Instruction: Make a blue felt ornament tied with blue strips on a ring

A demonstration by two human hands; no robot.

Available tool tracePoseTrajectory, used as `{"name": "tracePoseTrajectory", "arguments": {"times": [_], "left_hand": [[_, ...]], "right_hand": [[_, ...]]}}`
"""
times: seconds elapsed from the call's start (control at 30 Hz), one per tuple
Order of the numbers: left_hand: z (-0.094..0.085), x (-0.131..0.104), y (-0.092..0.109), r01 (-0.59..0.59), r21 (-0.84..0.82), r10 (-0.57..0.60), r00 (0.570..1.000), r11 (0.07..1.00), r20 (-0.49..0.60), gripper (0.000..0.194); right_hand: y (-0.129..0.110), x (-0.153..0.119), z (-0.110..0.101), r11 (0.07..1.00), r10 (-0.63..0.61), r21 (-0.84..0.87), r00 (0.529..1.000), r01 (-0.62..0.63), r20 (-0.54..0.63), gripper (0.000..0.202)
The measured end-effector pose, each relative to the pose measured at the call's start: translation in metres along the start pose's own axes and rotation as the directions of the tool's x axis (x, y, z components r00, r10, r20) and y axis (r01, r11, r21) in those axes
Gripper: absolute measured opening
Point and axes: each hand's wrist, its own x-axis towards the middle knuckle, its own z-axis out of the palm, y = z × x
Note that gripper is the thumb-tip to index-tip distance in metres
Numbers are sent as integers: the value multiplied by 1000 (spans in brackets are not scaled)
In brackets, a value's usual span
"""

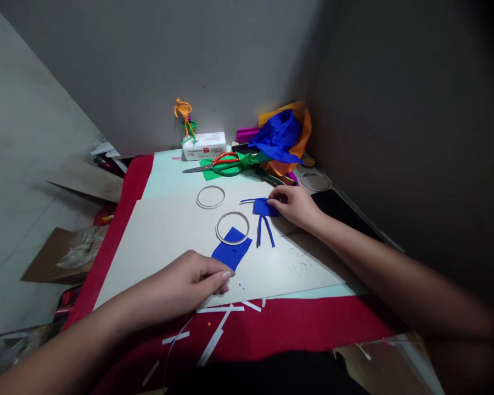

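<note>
A flat figure of blue paper [265, 207] lies on the white board [148, 247], made of a squarish body, a thin strip at its upper left and two strips as legs. At the body's upper right edge, my right hand [294, 206] pinches it with thumb and forefinger; the fingertips partly cover that corner. My left hand [208, 277] is closed in a pinch by the near end of a blue paper rectangle [233, 252]. Whatever sits between its fingers is hidden. One white ring [217, 235] overlaps the far part of the rectangle.
Farther back lie another ring [211, 197], red-and-green-handled scissors [220, 165] and crumpled coloured paper [282, 137]. An orange figure [183, 112] stands on a white box [205, 146]. White paper strips [220, 329] lie on the red cloth [296, 326]. A grey wall rises behind.
</note>
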Motion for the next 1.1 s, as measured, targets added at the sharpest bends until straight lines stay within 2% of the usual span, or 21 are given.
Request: {"name": "tracePoseTrajectory", "arguments": {"times": [0.1,0.3,0.6,0.7,0.8,0.83,0.87,0.93,1.0,1.1], "left_hand": [[0,4,0,33,42,-33,999,999,-1,37],[-2,8,-1,67,-65,-67,998,996,-12,37],[-5,9,1,65,-191,-84,992,979,-90,30],[-8,9,0,33,-230,-70,985,973,-156,28],[-13,10,1,0,-228,-48,977,974,-206,31],[-14,10,2,-6,-226,-43,977,974,-211,33],[-15,10,2,-11,-226,-37,977,974,-210,35],[-16,11,3,-36,-220,-6,982,975,-187,36],[-16,12,4,-76,-206,46,988,976,-146,36],[-16,11,6,-131,-147,118,988,980,-95,35]], "right_hand": [[3,0,3,994,-45,-102,999,43,-18,13],[5,-4,1,966,-95,-245,995,86,-23,18],[10,-1,1,971,-51,-233,999,46,-13,10],[5,-2,-10,985,-35,-169,999,33,-3,10],[-11,-10,-29,1000,-29,9,998,29,60,13],[-18,-13,-35,977,-22,215,993,-3,115,14],[-27,-17,-40,914,-29,403,986,-41,167,17],[-44,-26,-44,804,-66,583,957,-117,282,18],[-61,-34,-42,780,-125,610,921,-138,369,17],[-80,-43,-34,803,-186,584,885,-114,428,12]]}}
